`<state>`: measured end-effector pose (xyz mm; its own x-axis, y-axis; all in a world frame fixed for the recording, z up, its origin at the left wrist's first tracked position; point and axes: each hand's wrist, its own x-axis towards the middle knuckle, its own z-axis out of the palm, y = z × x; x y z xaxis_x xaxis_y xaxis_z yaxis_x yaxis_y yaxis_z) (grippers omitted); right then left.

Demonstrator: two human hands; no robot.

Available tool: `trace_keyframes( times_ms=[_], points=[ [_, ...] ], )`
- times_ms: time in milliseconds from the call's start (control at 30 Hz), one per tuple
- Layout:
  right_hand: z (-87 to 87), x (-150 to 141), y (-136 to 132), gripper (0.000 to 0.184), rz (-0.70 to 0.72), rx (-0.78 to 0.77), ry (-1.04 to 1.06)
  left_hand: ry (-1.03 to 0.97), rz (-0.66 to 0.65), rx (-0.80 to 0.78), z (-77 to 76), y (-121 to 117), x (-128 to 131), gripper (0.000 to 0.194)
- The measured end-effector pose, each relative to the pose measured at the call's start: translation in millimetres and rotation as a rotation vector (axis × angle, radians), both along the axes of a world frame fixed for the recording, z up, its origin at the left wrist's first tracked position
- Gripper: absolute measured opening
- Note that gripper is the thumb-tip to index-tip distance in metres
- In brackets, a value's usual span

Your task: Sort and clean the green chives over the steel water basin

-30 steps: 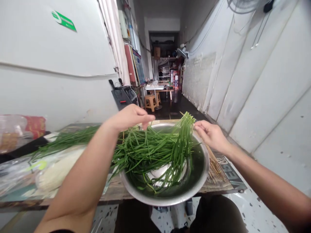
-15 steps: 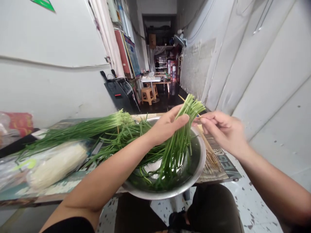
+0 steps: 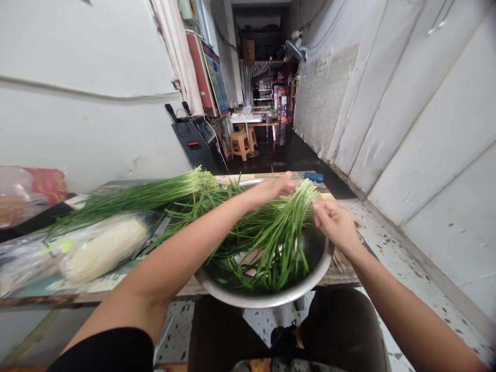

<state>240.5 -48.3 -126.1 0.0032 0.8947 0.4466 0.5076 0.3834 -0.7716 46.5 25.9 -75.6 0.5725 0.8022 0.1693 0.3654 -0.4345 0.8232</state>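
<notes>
A bunch of garlic chives (image 3: 284,232) slants down into a steel basin (image 3: 267,300), its pale cut ends up. My right hand (image 3: 334,223) is closed at the right of those ends, pinching the end of a thin bamboo skewer that is mostly hidden now. On the bunch's other side, my left hand (image 3: 277,187) is off the stems, its fingers stretched out and somewhat blurred. More loose chives lie in the basin under my left forearm.
Left of the basin lies a large bundle of chives (image 3: 155,194), with a plastic-wrapped pale package (image 3: 106,248) before it. Loose skewers (image 3: 341,263) lie right of the basin. A blue object (image 3: 313,176) sits at the table's far edge. Stools (image 3: 240,144) stand farther back.
My left hand has let go of the bunch and its fingers have opened. The bunch has lowered and spread in the basin. My right hand has moved lower and slightly left in view.
</notes>
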Motion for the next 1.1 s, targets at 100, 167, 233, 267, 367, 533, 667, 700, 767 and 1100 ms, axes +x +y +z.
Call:
trace_keyframes(
  times_ms=[100,167,233,267,367,533,667,700,767,1100],
  points=[
    [-7.4,11.0,4.4,0.035,-0.081,0.032,-0.112,0.275,0.004,0.329,-2.4,22.5,-14.0,0.028],
    [-7.9,13.2,7.8,0.036,-0.066,0.018,-0.142,0.521,-0.085,0.436,-14.3,27.5,-14.2,0.020],
    [-5.1,9.9,11.5,0.035,-0.010,-0.014,-0.081,0.722,-0.147,0.523,-28.4,26.9,-9.7,0.015],
    [-2.9,6.5,13.5,0.032,0.021,-0.037,-0.013,0.782,-0.151,0.575,-34.4,25.9,-7.1,0.013],
    [3.2,-5.5,19.3,0.025,0.122,-0.166,0.201,0.777,-0.105,0.667,-43.7,25.5,-2.8,0.014],
    [0.9,-9.9,27.0,0.025,0.086,-0.107,0.021,0.263,0.137,0.412,-42.2,38.0,-6.2,0.015],
    [-4.4,-5.3,28.6,0.028,0.079,-0.136,-0.021,-0.303,0.325,-0.058,-45.3,42.3,-4.1,0.018],
    [-4.7,-5.1,28.5,0.029,0.083,-0.139,-0.020,-0.387,0.330,-0.134,-46.5,41.5,-2.5,0.018],
    [-4.3,-5.7,28.4,0.029,0.095,-0.135,-0.022,-0.472,0.317,-0.231,-48.6,38.9,0.3,0.015],
    [-2.8,-5.6,30.5,0.030,0.120,-0.121,-0.122,-0.591,0.288,-0.366,-49.6,35.4,2.2,0.012]
  ],
)
